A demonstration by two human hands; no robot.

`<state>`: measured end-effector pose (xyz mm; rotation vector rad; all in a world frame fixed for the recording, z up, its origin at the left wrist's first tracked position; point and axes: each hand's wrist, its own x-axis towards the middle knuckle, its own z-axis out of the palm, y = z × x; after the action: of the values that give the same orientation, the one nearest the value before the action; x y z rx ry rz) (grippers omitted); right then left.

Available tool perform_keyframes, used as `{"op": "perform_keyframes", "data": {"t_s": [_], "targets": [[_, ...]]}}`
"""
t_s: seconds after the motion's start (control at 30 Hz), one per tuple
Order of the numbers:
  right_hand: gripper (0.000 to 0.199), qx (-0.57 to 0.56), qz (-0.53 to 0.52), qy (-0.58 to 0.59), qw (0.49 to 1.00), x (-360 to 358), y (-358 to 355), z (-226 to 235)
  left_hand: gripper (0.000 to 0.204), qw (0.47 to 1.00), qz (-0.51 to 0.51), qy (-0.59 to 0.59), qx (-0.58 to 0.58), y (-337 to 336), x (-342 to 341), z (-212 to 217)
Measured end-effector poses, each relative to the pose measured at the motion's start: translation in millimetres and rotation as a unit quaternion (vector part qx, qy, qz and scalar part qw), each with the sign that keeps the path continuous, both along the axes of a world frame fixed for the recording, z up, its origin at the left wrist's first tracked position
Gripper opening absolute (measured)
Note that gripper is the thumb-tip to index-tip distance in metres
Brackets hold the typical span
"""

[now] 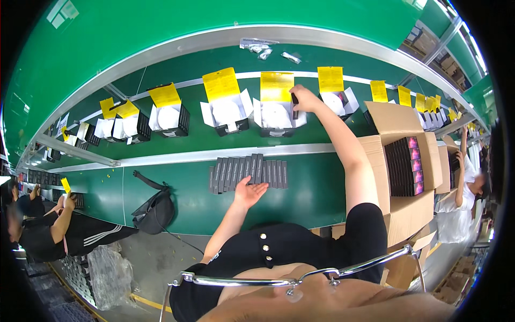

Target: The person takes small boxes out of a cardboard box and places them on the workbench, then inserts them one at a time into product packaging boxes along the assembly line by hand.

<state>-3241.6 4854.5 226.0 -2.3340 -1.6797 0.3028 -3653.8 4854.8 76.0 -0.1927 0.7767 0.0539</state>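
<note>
Trouble, as I judge it from my remote seat, would come first from the right hand, just above the middle of the frame: its fingers are pinched shut on a slim dark bar-shaped piece, held upright at the right edge of an open black box with white paper flaps and a round white insert. The box rides on the far green conveyor belt, so if the belt carries it sideways while I lower the piece, the piece could catch the flap or land outside. The yellow card standing at the back of that box could also get knocked flat by my wrist.

My left hand sits lower, near the centre, palm up and fingers loosely spread, fingertips touching the near edge of a row of flat dark grey rectangular sleeves standing side by side on the near green bench top. A careless sweep there could topple the row like dominoes.

The dark piece looks narrow, matte and rigid; most of it is hidden by my fingers, so I cannot tell its full shape. Similar open boxes with yellow cards run left and right along the belt. At the right, an open brown cardboard carton holds stacked dark packs with pink ends.
</note>
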Motion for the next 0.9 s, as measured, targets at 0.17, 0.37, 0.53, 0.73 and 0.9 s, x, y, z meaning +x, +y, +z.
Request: {"op": "perform_keyframes", "data": {"t_s": [0.17, 0.37, 0.53, 0.73, 0.9], "targets": [[0.047, -0.109, -0.04, -0.106, 0.988, 4.4, 37.2, -70.0, 0.056, 0.941, -0.205, -0.029, 0.268, 15.0, -31.0, 4.0], [0.039, -0.117, -0.077, -0.135, 0.981, -7.9, 34.3, -99.8, 0.034, 0.701, -0.17, 0.153, 0.676, 38.4, -48.0, 39.6], [0.032, 0.015, -0.113, -0.273, 0.955, -25.8, 7.3, -137.6, 0.074, 0.243, -0.194, 0.165, 0.936, 62.9, -4.4, 67.2], [0.03, 0.088, -0.153, -0.348, 0.921, -67.2, 39.5, -96.6, 0.093, 0.185, -0.351, 0.205, 0.895, 86.7, 28.4, 23.4], [0.065, 0.042, 0.014, 0.101, 0.994, -188.9, 31.4, -122.3, 0.079, 0.238, -0.358, 0.208, 0.879, 97.4, 27.4, 16.5]]}}
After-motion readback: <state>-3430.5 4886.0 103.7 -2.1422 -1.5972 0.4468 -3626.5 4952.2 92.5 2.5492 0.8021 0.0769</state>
